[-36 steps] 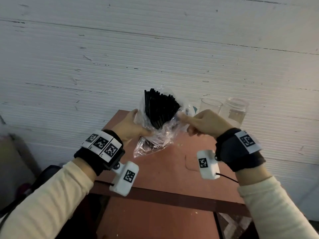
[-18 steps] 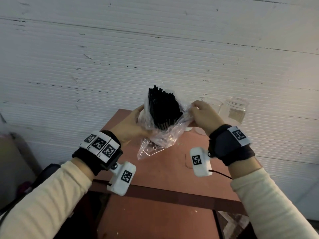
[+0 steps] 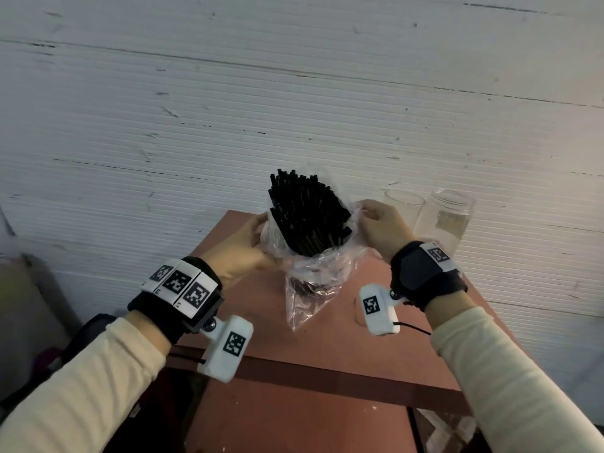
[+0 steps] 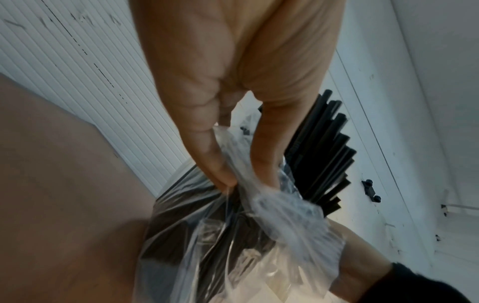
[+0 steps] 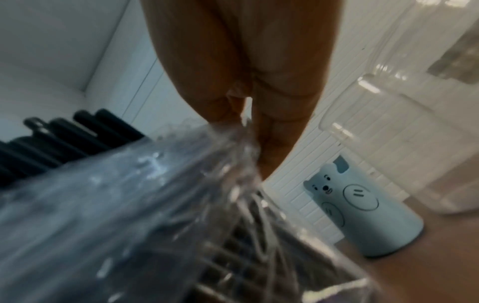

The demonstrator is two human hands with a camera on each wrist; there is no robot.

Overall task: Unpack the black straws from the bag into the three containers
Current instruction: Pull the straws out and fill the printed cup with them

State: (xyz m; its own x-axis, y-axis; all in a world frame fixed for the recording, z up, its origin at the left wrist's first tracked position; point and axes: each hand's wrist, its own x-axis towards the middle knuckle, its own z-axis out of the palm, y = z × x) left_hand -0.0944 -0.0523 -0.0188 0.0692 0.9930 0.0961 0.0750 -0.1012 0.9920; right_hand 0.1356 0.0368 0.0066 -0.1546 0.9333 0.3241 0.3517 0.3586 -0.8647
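While I held the bag (image 3: 310, 276) above the desk (image 3: 327, 403) so the black straws (image 3: 307, 217) stood clear beside the containers (image 3: 444, 217), my left hand (image 4: 233, 98) pinched its bunched plastic, and my right hand (image 5: 249, 82) pinched the opposite rim to spread it.

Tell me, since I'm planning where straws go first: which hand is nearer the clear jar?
Right. The right hand sits just left of the clear jar; the left hand is across the bag.
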